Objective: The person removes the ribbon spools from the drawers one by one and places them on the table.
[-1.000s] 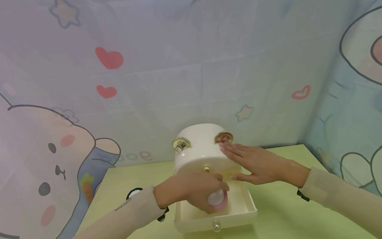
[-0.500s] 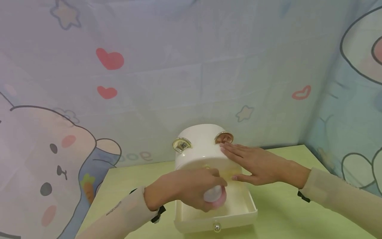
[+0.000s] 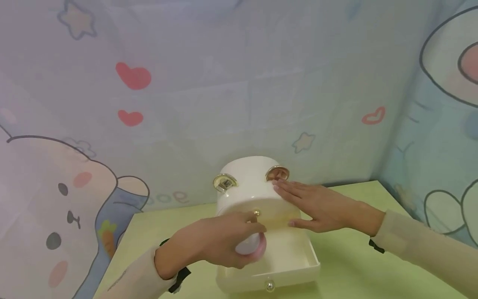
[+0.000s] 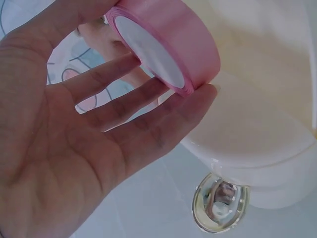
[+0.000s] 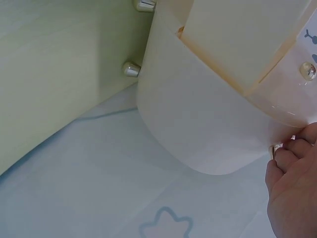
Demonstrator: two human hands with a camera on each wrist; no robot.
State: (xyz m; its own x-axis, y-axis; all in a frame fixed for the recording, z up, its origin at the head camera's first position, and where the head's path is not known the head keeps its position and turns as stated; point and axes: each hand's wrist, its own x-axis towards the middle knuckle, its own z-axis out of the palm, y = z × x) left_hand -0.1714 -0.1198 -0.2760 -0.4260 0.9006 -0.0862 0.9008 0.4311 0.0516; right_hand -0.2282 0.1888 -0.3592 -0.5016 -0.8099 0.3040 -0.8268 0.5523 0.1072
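My left hand (image 3: pixel 213 241) pinches a roll of pink ribbon (image 4: pixel 190 37) with a white side, its thumb partly out of frame in the left wrist view. The roll hovers over the left part of a pulled-out drawer (image 3: pixel 295 276), at the front of a white rounded storage box (image 3: pixel 248 182). My right hand (image 3: pixel 325 207) rests on the box's right side, fingers extended, fingertips beside a gold ear-shaped piece (image 3: pixel 277 173). In the right wrist view that hand (image 5: pixel 297 181) is cut off by the frame edge.
Another gold ear piece (image 3: pixel 225 182) sits on the box's left top. A gold knob (image 3: pixel 270 285) sticks out of the drawer front. The box stands on a light green table (image 3: pixel 358 257), with a printed cloth backdrop (image 3: pixel 209 104) behind. Small gold feet (image 5: pixel 132 69) show underneath.
My left hand has moved left with the ribbon roll, from above the middle of the drawer to its left side. My right hand stays on the box. The head view has shifted slightly.
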